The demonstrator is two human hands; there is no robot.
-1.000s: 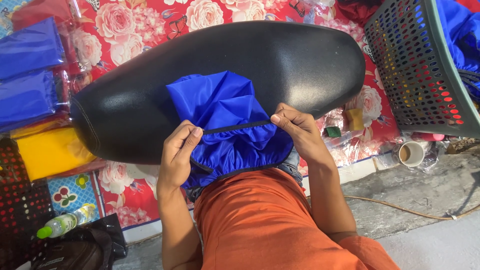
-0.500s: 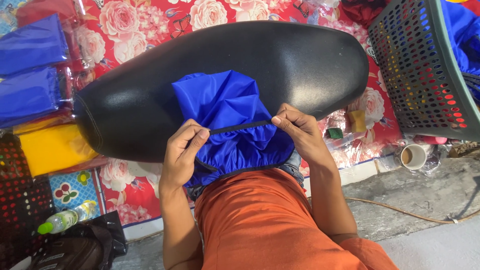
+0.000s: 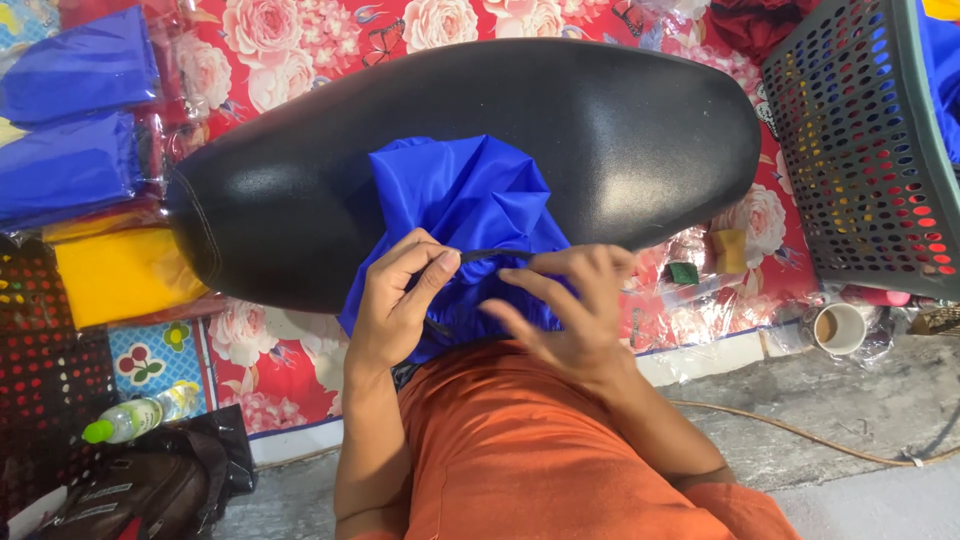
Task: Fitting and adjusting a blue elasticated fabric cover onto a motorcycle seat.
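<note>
Seen from above: a shiny blue nylon cover (image 3: 462, 205) with a thin black elastic hem cord (image 3: 487, 254), draped over the near side of a long black padded vinyl seat (image 3: 600, 130). Lay partly on the seat's top, its gathered lower edge hanging off toward the orange-clad lap (image 3: 530, 450).

Left hand (image 3: 395, 300) closed in a pinch on the cord, thumb and forefinger together at the hem. Right hand (image 3: 565, 310) alongside, fingers (image 3: 520, 285) half spread and resting on the bunched fabric just below the cord; whether truly gripping the cord, hard to tell. Both hands nearly touching, meeting at the middle of the hem.

Cord stretched left to right, parallel to the seat's long axis, which also ran left to right across the view. Cover directly beyond the fingers, away from the body; left hand the nearer to the cord.

Fabric glossy, creased, puckered along the elastic.

Beneath the seat, a red rose-printed plastic sheet (image 3: 290, 50). To the left, folded blue and yellow packs (image 3: 70, 150); to the right, a dark perforated plastic basket (image 3: 860, 150).
</note>
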